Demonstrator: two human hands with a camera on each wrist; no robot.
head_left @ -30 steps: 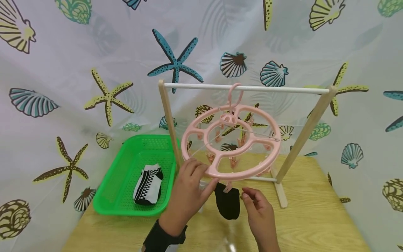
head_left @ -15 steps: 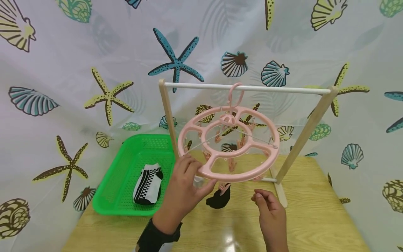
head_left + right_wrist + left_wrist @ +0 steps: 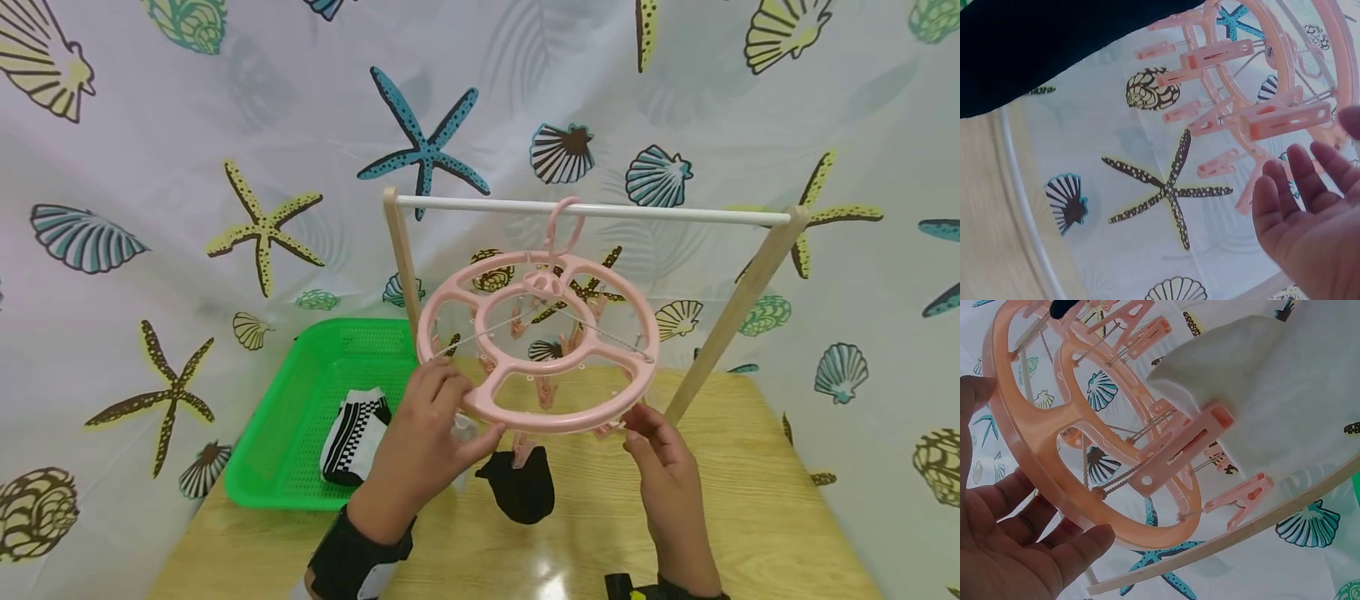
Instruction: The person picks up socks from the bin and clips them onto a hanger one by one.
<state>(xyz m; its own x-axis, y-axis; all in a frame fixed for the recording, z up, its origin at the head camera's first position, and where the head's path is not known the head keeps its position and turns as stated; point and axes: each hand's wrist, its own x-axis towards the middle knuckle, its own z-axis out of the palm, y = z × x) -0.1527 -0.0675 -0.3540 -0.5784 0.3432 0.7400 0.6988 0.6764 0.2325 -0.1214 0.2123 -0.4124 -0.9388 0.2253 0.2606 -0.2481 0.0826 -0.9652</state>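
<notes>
A pink round clip hanger hangs by its hook from a white rod. My left hand grips its front-left rim, the thumb below and fingers over the edge. At the front-right rim is my right hand; in the right wrist view its loosely bent fingers lie close beside a pink clothespin. A black sock dangles from a front clothespin between the hands. In the left wrist view, a white sock hangs at another clothespin; my left hand mostly hides it in the head view.
A green basket stands on the wooden table at left, holding a black-and-white patterned sock. The rack has a white top rod and wooden legs. A shell-printed curtain hangs behind.
The hanger has turned, its front rim shifting left with my left hand. My right hand has moved from beside the black sock rightward and up to the rim. The sock has swung and shifted left.
</notes>
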